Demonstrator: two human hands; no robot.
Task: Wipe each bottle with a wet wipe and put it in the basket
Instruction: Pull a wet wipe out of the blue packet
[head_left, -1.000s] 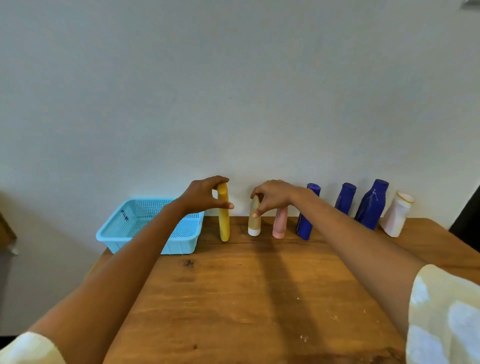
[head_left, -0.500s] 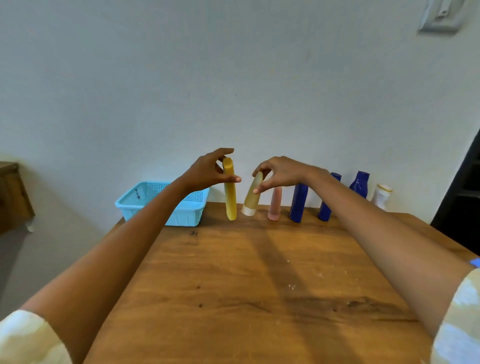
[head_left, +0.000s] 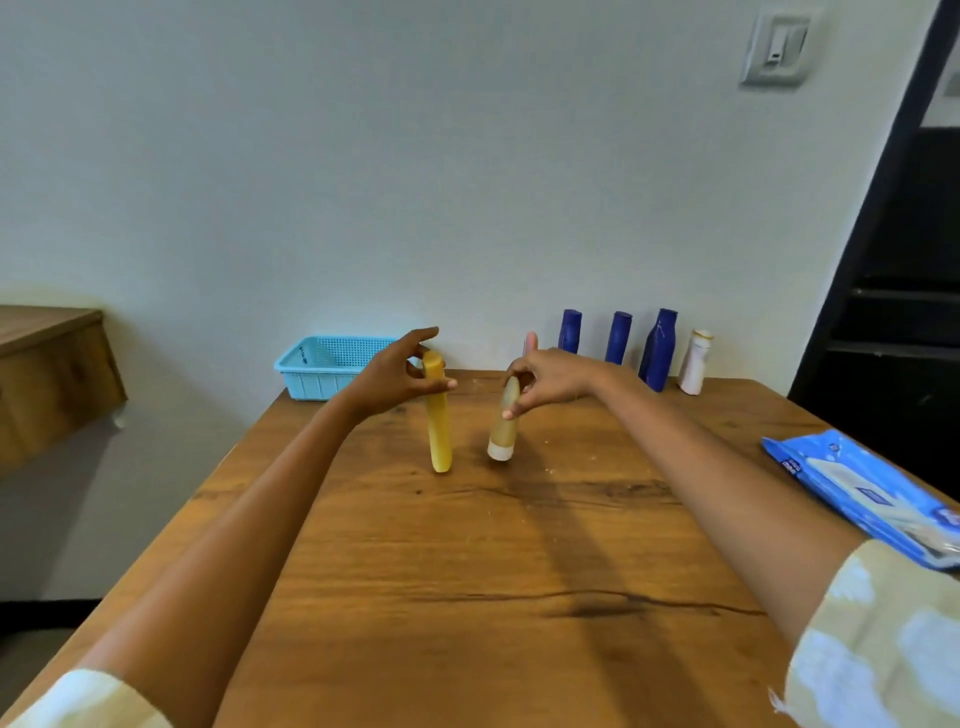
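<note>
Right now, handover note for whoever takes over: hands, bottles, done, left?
Left hand pinches the yellow bottle near its top, held over the table.
Right hand pinches the beige bottle, tilted, also off the table.
Pink bottle, three blue bottles and a white bottle stand by the wall.
Basket at back left shows no bottles.
Wipes pack lies at right.
Done: nothing wiped. Left: every bottle.

A table (head_left: 467, 597) stands against a wall. A basket (head_left: 332, 366) sits at its far left corner. Four bottles (head_left: 618, 338) line the far edge toward the right, with another bottle (head_left: 530, 344) partly hidden behind the right hand (head_left: 550, 376). A wipes packet (head_left: 862, 493) lies at the right edge. Between basket and row, the left hand (head_left: 392, 382) and right hand each hold a bottle above mid-table.
</note>
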